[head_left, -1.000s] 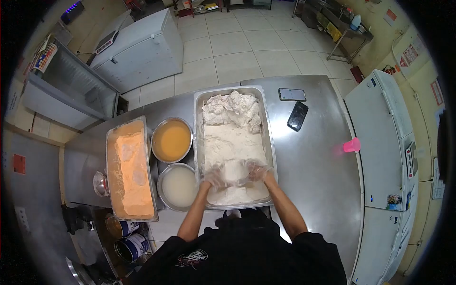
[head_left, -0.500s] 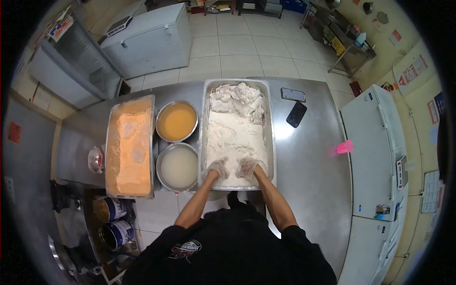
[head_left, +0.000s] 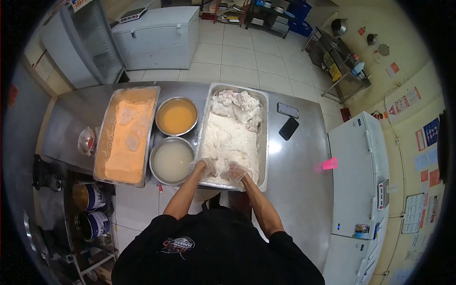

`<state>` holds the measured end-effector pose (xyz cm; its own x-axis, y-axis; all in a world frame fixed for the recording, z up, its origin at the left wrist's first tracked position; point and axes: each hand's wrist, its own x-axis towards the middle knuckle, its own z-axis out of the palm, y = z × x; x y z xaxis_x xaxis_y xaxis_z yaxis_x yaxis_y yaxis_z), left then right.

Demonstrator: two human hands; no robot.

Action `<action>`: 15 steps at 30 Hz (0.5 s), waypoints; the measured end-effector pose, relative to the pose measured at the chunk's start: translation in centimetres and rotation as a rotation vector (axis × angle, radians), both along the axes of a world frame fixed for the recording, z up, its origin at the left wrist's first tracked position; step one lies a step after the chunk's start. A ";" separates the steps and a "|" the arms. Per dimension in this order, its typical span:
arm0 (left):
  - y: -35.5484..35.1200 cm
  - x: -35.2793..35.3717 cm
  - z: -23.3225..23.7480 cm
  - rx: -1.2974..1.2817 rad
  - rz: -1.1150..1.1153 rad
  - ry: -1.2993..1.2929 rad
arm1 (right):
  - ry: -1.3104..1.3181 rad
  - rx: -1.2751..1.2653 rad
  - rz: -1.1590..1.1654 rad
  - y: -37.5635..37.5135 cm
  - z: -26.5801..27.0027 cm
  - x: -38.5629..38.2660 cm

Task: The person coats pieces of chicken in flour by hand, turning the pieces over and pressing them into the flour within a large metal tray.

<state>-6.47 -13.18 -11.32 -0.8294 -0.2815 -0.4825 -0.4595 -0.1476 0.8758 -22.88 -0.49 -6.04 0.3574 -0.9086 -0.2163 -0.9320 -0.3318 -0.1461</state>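
My left hand point(head_left: 205, 166), in a clear plastic glove, is at the near left of a deep metal tray point(head_left: 263, 156), close to its left wall. White flour point(head_left: 230, 137) fills much of this tray. My right hand point(head_left: 236, 172), gloved the same way, presses into the flour near the front edge, a short gap from the left. Flour and glove folds hide the fingertips of both hands, so their grip cannot be made out. Heaped at the tray's far end are lumpy flour-coated pieces point(head_left: 237, 107), possibly meat.
Left of the flour tray stand a bowl of orange-yellow liquid point(head_left: 177, 117) and a bowl of cloudy liquid point(head_left: 172, 161). Beyond them is a tray of orange powder point(head_left: 124, 156). Two phones point(head_left: 289, 128) lie to the right, with a pink cup point(head_left: 330, 163) near the table's right edge.
The camera view has shifted and turned slightly. My hands stay at the near end of the tray, both now nearer its left side, with the left hand by the left wall.
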 end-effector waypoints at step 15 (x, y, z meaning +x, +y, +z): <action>0.5 -7.5 3.3 -0.806 0.056 -0.324 | -0.359 0.179 -0.548 3.7 3.8 -5.4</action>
<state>-13.94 -12.70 -8.04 -0.6608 -0.6750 -0.3282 -0.7145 0.4317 0.5506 -28.32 3.20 -2.22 -0.0664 -0.9400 -0.3346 -0.8422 0.2326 -0.4864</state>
